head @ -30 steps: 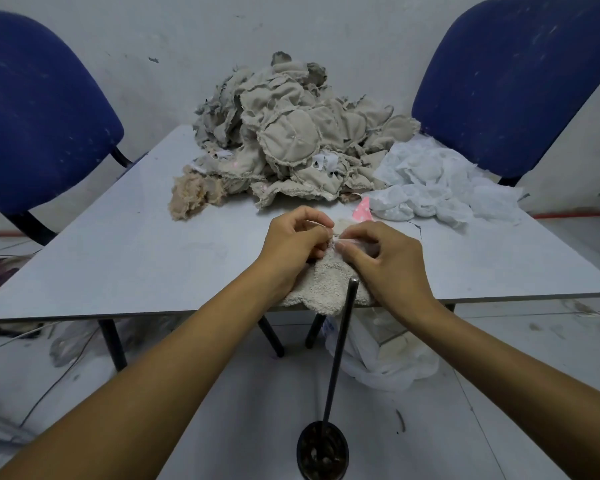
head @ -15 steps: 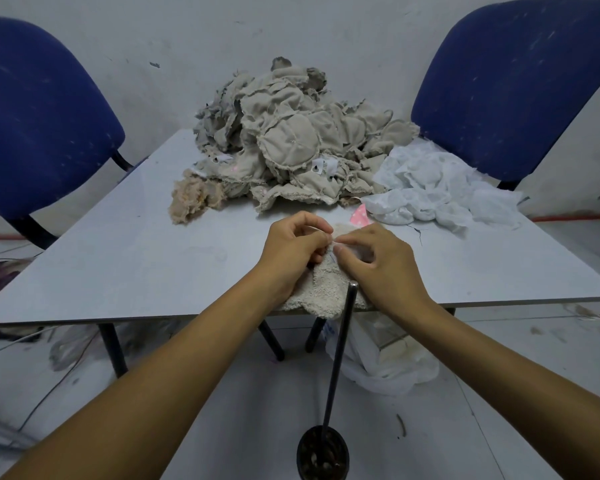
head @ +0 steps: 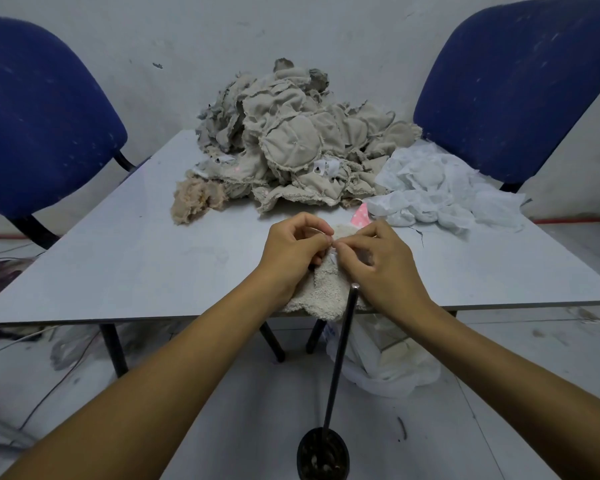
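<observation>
We pinch a fluffy cream piece (head: 326,292) with both hands at the near edge of the table (head: 118,265)

From the left: a blue chair (head: 42,126), a tuft of stuffing (head: 196,199), then the big heap of beige pieces (head: 291,147) at the back; in front of it our left hand (head: 291,258) and right hand (head: 378,268) meet fingertip to fingertip, fingers curled tight on the piece's upper edge, though whether a thread or needle sits between them is too small to tell. The piece lies under both hands and overhangs the table edge, with a black rod (head: 340,358) standing just before it. Further right lie white cloth (head: 440,192) and a second chair (head: 516,84). We judge this one piece mid-work, and the heap suggests most of the job is left
</observation>
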`<state>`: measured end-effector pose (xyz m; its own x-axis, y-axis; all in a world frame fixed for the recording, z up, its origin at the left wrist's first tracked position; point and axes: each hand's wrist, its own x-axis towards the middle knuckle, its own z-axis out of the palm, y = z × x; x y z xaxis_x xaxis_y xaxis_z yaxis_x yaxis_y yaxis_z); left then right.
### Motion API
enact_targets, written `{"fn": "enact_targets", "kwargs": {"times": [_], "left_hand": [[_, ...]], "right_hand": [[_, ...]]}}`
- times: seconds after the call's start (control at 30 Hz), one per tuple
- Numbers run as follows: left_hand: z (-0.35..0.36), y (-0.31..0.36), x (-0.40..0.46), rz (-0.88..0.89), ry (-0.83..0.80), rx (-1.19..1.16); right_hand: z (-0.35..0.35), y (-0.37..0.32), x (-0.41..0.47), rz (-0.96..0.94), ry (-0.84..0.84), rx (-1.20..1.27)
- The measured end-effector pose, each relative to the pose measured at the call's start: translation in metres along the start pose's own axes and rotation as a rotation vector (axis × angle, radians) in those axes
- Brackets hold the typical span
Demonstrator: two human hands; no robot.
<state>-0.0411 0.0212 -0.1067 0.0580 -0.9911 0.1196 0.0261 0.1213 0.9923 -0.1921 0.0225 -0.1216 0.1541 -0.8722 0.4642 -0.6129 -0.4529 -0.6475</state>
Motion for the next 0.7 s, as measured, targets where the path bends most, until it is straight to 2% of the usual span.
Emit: {"fn": "enact_targets", "kwargs": {"times": [0.13, 0.23, 0.43, 0.7], "left_hand": [[0.0009, -0.0004, 0.0009, -0.001, 0.015, 0.010], [0.0007, -0.0010, 0.0013, 0.002, 0.026, 0.016], [-0.0006, -0.0031, 0.0016, 0.002, 0.039, -0.004], [0.0004, -0.0032, -0.0023, 0.031, 0.009, 0.019]], "right_hand": [[-0.0015, -0.0004, -0.0015, -0.050, -0.041, -0.045], [-0.0052, 0.0008, -0.0025, -0.043, -0.007, -0.010], [-0.0028, 0.0005, 0.0011, -0.036, -0.064, 0.019], [0.0008, 0.0020, -0.0007, -0.050, 0.049, -0.062]]}}
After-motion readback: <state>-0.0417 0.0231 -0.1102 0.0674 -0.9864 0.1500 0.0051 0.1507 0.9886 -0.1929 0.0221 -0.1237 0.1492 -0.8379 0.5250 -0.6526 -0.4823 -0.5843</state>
